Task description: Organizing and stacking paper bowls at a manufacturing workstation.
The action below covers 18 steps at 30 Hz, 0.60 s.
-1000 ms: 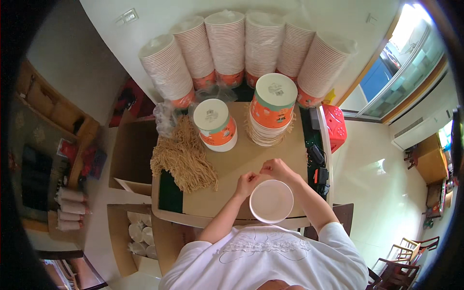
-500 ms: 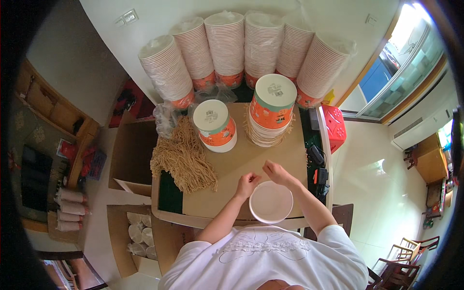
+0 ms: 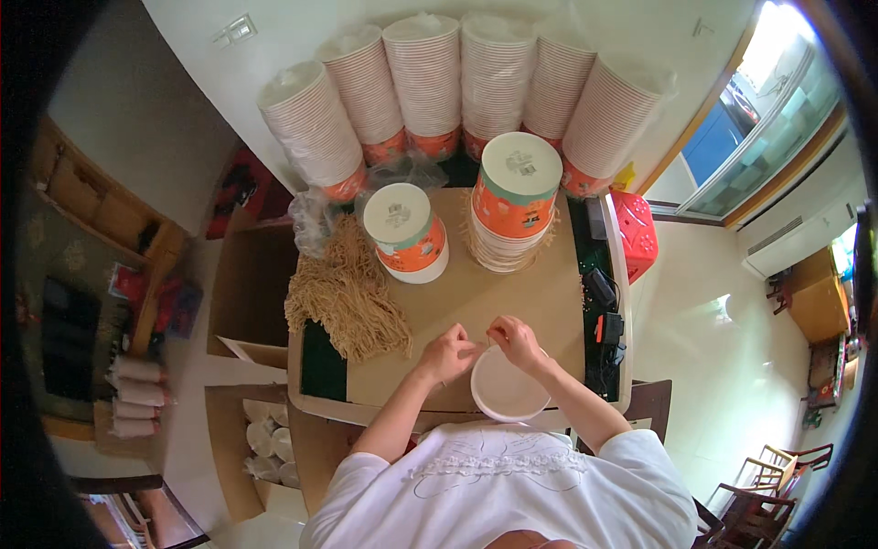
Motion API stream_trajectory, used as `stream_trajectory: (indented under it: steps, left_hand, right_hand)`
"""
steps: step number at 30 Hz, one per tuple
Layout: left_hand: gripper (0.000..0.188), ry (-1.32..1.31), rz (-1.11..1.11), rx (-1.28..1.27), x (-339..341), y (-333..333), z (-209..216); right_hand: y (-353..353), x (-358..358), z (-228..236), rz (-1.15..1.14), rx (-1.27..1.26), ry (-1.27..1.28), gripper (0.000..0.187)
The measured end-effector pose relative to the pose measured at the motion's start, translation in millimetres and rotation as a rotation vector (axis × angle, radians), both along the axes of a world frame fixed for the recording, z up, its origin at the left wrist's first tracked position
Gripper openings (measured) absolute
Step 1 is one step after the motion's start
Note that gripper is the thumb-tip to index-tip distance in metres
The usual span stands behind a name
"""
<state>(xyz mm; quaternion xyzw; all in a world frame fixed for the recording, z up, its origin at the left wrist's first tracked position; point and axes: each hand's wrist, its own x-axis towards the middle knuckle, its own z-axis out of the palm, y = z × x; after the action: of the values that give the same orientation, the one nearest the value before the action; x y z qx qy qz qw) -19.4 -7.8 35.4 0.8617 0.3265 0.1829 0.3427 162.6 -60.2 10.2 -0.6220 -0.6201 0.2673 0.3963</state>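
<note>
A white paper bucket (image 3: 508, 389) stands mouth up at the table's near edge, in front of my body. My right hand (image 3: 515, 342) is above its far rim, fingers pinched together. My left hand (image 3: 448, 353) is just left of the rim, its fingers closed and pointing toward the right hand. Whatever sits between the fingertips is too small to make out. Beyond the left hand lies a heap of tan twine cords (image 3: 352, 297). Farther back are an upside-down orange and green paper bucket (image 3: 412, 252) and a taller upside-down stack of such buckets (image 3: 517, 206).
Several tall plastic-wrapped stacks of paper buckets (image 3: 422, 82) line the wall behind the table. Black adapters with cables (image 3: 605, 325) lie along the right edge. A red stool (image 3: 634, 233) stands to the right. An open carton (image 3: 240, 448) with wrapped white goods is at lower left.
My right hand has moved slightly left and nearer to me, over the bucket's rim. My left hand has shifted a little left and turned its fingers toward the right hand.
</note>
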Motion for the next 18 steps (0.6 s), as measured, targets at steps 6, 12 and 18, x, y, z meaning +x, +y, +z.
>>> stream_trajectory:
  steps: [6,12,18]
  left_hand:
    - [0.012,0.048,0.025,-0.009,15,-6,-13]
    - [0.008,-0.132,0.099,-0.171,20,-8,-37]
    - [0.011,-0.561,0.308,-1.447,18,-6,-55]
  right_hand:
    - [1,-1,1,0.019,-0.049,0.065,0.006]
    - [1,-5,-2,0.009,-0.051,-0.02,0.006]
    - [-4,-9,10,-0.034,-0.05,-0.012,0.007]
